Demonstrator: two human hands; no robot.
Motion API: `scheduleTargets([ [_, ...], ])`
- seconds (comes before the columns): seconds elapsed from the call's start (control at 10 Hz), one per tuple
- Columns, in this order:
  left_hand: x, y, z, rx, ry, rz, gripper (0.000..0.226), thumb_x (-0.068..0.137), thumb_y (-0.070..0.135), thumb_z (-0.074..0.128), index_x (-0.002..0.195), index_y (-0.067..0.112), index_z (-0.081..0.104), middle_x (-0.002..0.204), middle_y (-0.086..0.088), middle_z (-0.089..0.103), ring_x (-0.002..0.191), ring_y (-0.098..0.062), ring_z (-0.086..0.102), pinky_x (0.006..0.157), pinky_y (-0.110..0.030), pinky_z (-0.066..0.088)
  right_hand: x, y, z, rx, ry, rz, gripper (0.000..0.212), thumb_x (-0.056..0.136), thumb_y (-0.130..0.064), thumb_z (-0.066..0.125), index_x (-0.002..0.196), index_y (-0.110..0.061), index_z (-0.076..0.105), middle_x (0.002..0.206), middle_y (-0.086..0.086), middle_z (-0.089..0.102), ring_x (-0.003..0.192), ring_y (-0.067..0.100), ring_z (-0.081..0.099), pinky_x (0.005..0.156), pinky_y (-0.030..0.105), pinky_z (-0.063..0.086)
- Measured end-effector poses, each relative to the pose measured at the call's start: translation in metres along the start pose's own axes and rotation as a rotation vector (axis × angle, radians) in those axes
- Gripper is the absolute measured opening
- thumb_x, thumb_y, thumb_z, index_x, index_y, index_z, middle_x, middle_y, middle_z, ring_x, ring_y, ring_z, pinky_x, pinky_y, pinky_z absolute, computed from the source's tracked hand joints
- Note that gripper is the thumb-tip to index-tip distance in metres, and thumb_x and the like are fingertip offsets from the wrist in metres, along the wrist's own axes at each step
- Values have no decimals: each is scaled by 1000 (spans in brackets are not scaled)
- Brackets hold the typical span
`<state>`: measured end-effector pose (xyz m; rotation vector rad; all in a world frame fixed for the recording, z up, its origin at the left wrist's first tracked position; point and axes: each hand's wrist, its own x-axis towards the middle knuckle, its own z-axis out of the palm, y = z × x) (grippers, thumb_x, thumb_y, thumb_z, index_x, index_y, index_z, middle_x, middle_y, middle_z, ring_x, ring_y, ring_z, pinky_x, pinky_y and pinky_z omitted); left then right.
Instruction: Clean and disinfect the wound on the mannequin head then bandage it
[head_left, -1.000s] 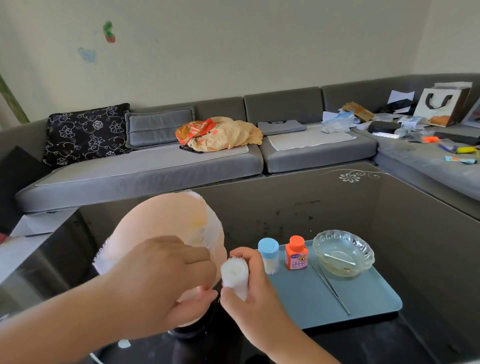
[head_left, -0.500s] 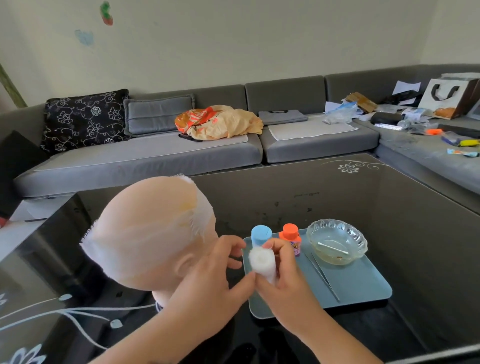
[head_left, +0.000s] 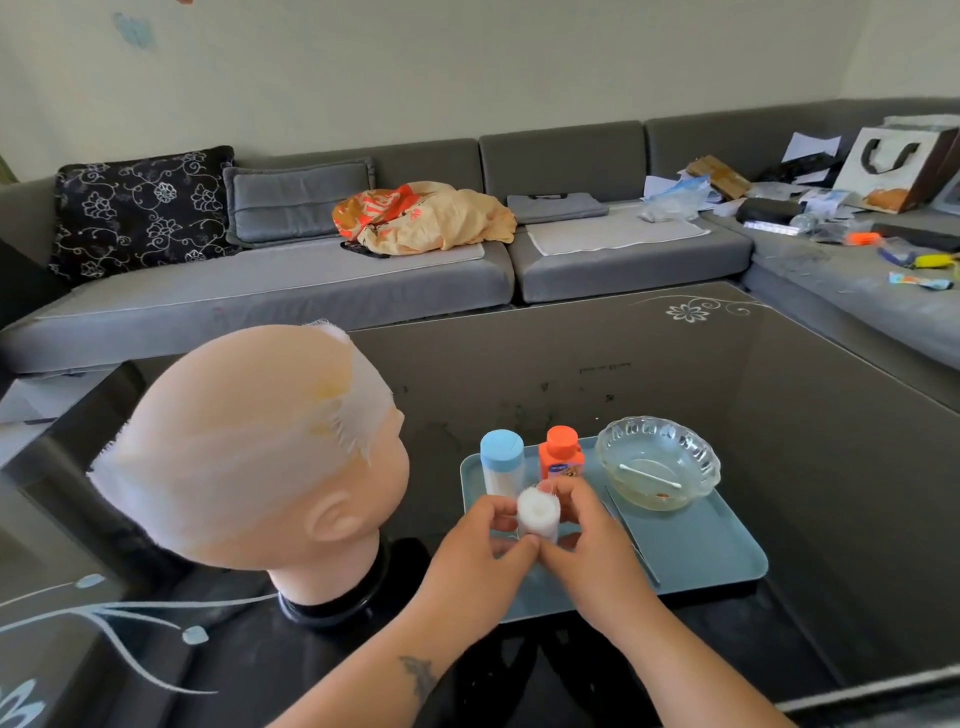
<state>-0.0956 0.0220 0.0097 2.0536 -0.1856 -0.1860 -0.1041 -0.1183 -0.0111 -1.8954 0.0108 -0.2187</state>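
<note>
The mannequin head (head_left: 249, 467) stands on a black base at the left of the dark table, with white gauze bandage (head_left: 363, 400) wrapped around it and a yellow stain near the forehead. A white gauze roll (head_left: 538, 514) is held upright over the near left part of the blue tray (head_left: 717, 551). My left hand (head_left: 483, 551) and my right hand (head_left: 592, 540) both grip the roll, fingers curled round its sides, thumbs meeting in front.
On the tray stand a blue-capped bottle (head_left: 502, 462), an orange-capped bottle (head_left: 560, 457), a glass bowl (head_left: 657, 467) holding a cotton swab, and metal tweezers (head_left: 631, 540). A grey sofa with cushions, bags and clutter runs behind and to the right of the table.
My left hand has left the mannequin head and joined my right hand on the gauze roll. The roll has moved right, away from the head and over the tray.
</note>
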Motion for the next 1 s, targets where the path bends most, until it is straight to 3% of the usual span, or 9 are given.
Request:
scheduleTargets([
  [0.2, 8, -13, 8, 11, -20, -71, 24, 84, 28, 64, 103, 38, 53, 102, 20, 64, 81, 12, 63, 64, -2, 42, 3, 12, 3, -73, -30, 50, 44, 76, -10, 69, 104, -40, 52, 101, -18, 64, 86, -3, 59, 79, 30, 54],
  [0.3, 10, -16, 10, 20, -34, -97, 25, 84, 32, 64, 105, 39, 52, 105, 21, 63, 85, 9, 64, 65, -6, 42, 3, 15, 3, -78, -43, 61, 44, 76, -8, 69, 100, -41, 51, 95, -21, 64, 83, -4, 59, 68, 11, 49],
  [0.4, 11, -18, 11, 23, -54, -121, 25, 85, 34, 64, 106, 39, 52, 106, 20, 62, 89, 6, 63, 69, -9, 42, 3, 18, 3, -79, -52, 69, 44, 76, -4, 68, 97, -39, 52, 92, -24, 63, 84, -6, 58, 65, 5, 45],
  [0.5, 12, -19, 11, 17, -62, -134, 26, 85, 34, 63, 108, 38, 52, 106, 20, 62, 90, 6, 63, 69, -10, 42, 3, 19, 4, -81, -56, 82, 45, 77, -5, 68, 100, -39, 52, 95, -22, 64, 86, -4, 60, 69, 9, 48],
  [0.7, 14, -21, 11, 1, -55, -140, 31, 86, 35, 63, 113, 36, 50, 111, 20, 59, 93, 3, 63, 71, -12, 43, 2, 17, 2, -78, -77, 64, 53, 80, -5, 68, 111, -42, 45, 103, -27, 56, 92, -21, 51, 70, 0, 40],
  [0.9, 8, -21, 7, -7, 1, -94, 28, 88, 37, 61, 112, 40, 48, 116, 22, 51, 87, 13, 59, 62, -5, 41, -1, 9, 0, -115, -33, 10, 53, 81, -14, 69, 120, -41, 46, 118, -19, 53, 108, -4, 49, 83, 11, 38],
  [1.0, 3, -17, 3, -53, 55, -76, 21, 90, 36, 59, 109, 42, 51, 117, 17, 55, 89, 8, 59, 64, -8, 41, -5, 2, 0, -99, 49, -48, 43, 84, -16, 66, 116, -39, 51, 117, -19, 53, 108, -7, 48, 83, 12, 38],
])
